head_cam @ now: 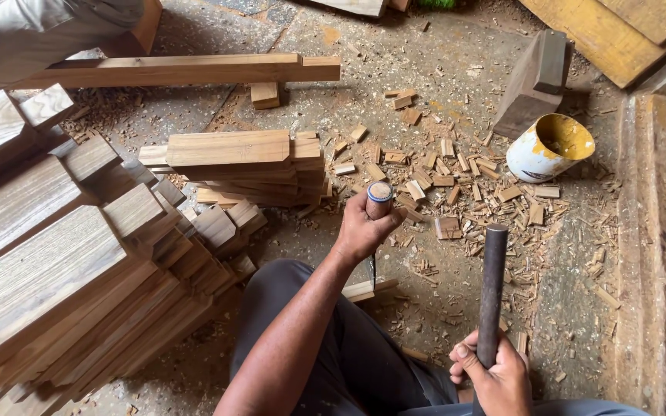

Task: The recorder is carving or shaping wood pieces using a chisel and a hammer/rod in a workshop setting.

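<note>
Both hands are clenched on tools. Left hand (362, 229) grips a chisel (378, 202) upright by its wooden handle, blade pointing down at a small wood piece (364, 290) on the floor by the person's knee. Right hand (496, 376) grasps a dark metal rod (492, 293), raised just to the right of the chisel, not touching it. Most of the chisel's blade is hidden behind the fist, and the wood piece is partly covered by the leg.
</note>
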